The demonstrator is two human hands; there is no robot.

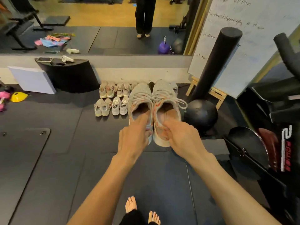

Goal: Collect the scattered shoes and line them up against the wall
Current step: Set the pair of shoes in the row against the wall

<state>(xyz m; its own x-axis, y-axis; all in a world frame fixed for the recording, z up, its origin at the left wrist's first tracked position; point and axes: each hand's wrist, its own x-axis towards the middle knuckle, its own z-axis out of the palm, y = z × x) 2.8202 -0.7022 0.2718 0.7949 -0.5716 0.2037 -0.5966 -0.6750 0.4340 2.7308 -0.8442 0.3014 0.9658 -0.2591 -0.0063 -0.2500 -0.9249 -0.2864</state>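
While arms reach forward, left hand [134, 140] pinches grey shoe [139, 98] at its heel, right hand [183, 138] pinches other shoe [164, 95] beside it. Lined-up pairs [112, 99] sit at 9 o'clock of them, wall [129, 72] at 12.

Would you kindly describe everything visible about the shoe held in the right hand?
The shoe is a grey knit trainer with orange-pink patches, pale laces, pinkish insole and whitish sole. Held above the floor, toe towards the wall, it sits beside its mate. The right hand grips its heel.
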